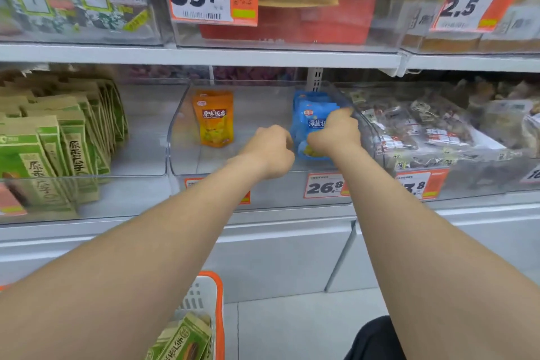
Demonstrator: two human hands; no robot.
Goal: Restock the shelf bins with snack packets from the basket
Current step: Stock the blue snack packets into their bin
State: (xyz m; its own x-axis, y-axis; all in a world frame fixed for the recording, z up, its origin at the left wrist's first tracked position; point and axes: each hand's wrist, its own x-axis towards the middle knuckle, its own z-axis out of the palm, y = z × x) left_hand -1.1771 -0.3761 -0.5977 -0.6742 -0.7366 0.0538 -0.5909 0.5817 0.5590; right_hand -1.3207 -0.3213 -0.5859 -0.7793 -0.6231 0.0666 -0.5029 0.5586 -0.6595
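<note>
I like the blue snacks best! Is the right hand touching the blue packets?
Touching. The head view shows the right hand curled over the front of the blue packets, with no gap between them.

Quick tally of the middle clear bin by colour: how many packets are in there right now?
orange packet: 1
blue packets: at least 2, stacked upright; the right hand covers part of the stack
Total: at least 3
</note>
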